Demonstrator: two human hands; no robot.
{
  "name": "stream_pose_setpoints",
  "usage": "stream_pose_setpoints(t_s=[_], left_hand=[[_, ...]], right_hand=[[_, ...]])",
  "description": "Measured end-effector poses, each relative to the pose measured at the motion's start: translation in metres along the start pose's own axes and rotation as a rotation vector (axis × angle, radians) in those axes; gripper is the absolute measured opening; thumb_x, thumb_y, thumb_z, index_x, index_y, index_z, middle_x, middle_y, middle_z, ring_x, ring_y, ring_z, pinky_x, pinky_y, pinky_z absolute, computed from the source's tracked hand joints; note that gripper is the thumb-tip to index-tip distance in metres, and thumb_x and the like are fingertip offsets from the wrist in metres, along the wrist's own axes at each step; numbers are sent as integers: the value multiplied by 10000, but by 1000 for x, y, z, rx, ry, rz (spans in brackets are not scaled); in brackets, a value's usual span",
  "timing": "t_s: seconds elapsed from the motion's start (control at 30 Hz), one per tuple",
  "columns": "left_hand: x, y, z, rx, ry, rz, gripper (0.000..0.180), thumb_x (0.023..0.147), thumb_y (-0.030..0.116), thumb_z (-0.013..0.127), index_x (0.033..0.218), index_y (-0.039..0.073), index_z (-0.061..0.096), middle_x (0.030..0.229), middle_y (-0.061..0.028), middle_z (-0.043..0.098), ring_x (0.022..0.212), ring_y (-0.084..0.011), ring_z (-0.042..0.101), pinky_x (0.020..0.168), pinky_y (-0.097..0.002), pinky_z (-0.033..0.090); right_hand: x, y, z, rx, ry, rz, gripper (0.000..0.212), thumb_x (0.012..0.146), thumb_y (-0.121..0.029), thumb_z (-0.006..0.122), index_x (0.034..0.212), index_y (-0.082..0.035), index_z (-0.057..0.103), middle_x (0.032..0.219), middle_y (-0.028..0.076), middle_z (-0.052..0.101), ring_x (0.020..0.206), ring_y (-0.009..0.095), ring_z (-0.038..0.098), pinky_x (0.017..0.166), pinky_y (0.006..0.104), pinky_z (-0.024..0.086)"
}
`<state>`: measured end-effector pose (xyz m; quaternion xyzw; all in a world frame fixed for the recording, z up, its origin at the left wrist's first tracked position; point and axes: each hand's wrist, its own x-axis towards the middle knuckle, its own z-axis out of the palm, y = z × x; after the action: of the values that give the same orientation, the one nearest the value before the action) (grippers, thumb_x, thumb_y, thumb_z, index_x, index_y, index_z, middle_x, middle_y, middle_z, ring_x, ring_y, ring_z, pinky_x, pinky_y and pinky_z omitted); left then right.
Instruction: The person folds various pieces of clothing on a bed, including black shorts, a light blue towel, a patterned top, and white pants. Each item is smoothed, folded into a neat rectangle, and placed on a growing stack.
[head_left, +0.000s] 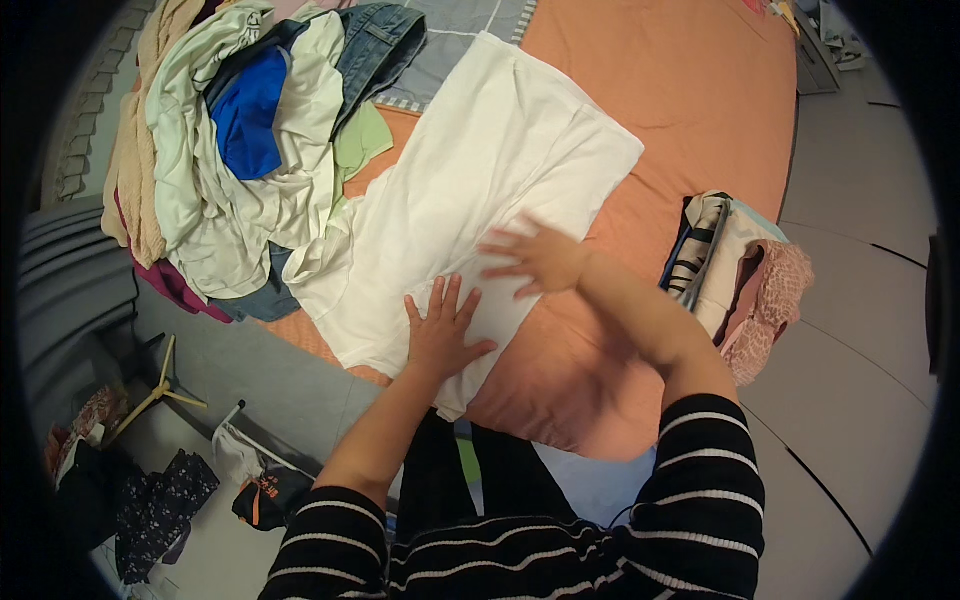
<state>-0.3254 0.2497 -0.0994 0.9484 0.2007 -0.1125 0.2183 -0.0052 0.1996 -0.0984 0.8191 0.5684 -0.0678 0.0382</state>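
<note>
A white garment (480,190) lies spread flat on a bed with an orange sheet (680,110). My left hand (440,330) rests flat on the garment's near end, fingers spread. Slightly blurred, my right hand (530,255) lies open over the garment's near right edge, palm down. Neither hand holds anything.
A heap of mixed clothes (250,140) in white, blue, denim and beige lies at the bed's left. A small stack of folded clothes (735,275) sits at the bed's right edge. Bags and dark items (150,490) lie on the floor at lower left.
</note>
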Motion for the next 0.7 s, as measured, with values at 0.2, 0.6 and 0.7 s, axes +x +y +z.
stream_pose_setpoints(t_s=[0.2, 0.6, 0.7], left_hand=[[1, 0, 7, 21, 73, 22, 921, 692, 666, 612, 1447, 237, 307, 1549, -81, 142, 1427, -286, 111, 997, -722, 129], [-147, 6, 17, -36, -291, 138, 740, 826, 553, 541, 1432, 185, 329, 1539, -73, 170, 1413, -332, 124, 1027, -683, 159], [-170, -1, 6, -54, -302, 178, 702, 807, 522, 588, 1389, 181, 394, 1504, -78, 261, 1397, -337, 187, 1015, -692, 167]], right_hand=[[27, 47, -12, -67, 222, 517, 644, 870, -525, 493, 1397, -166, 401, 1460, 173, 321, 1373, 350, 238, 1048, 625, 205], [-72, -12, -7, 291, -113, 963, 626, 903, -331, 512, 1420, -42, 308, 1444, 244, 309, 1357, 367, 266, 1089, 516, 225], [-69, -35, -15, 33, 227, 570, 600, 885, -333, 538, 1377, -28, 381, 1420, 252, 347, 1346, 396, 277, 1086, 510, 238]])
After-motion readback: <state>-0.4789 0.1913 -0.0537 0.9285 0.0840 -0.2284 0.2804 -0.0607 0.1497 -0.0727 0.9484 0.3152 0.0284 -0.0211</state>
